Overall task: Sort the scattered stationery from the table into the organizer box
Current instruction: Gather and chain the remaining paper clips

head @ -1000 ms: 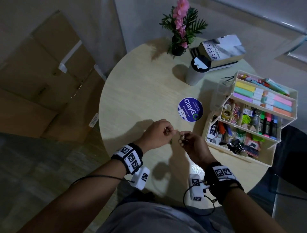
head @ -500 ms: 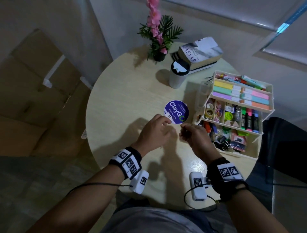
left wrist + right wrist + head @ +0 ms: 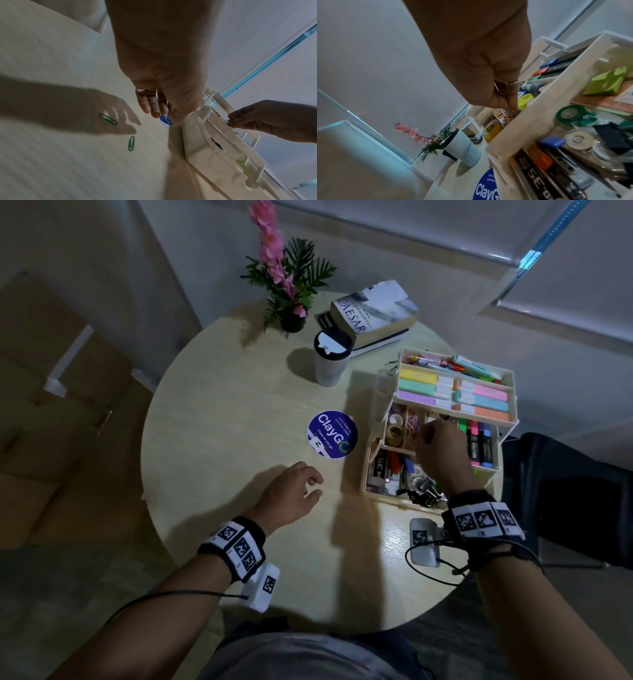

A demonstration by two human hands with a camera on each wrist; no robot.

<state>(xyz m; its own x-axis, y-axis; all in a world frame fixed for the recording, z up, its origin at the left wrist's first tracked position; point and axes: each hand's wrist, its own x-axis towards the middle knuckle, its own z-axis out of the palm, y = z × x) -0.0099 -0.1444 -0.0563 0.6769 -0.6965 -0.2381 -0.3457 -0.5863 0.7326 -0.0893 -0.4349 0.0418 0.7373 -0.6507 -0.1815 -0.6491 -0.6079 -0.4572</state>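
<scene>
The cream tiered organizer box (image 3: 385,497) stands open at the table's right side. My right hand (image 3: 424,436) hovers over its middle tier and pinches a few paper clips (image 3: 498,88) just above the compartment of coloured clips (image 3: 508,115). My left hand (image 3: 315,486) hangs relaxed and empty over the table, left of the box. Under it lie two green paper clips (image 3: 108,119) (image 3: 131,143) and a pink paper clip (image 3: 122,119), seen only in the left wrist view. Highlighters and markers fill the upper tiers.
A blue round ClayGo sticker (image 3: 332,434) lies at mid-table. Behind it stand a white tumbler (image 3: 330,361), a stack of books (image 3: 375,309) and a pink flower pot (image 3: 291,289). A dark chair (image 3: 565,491) sits right of the table.
My right hand has moved from the table's middle to the organizer's middle tier with the paper clips. My left hand has let go and now hangs with loose fingers.
</scene>
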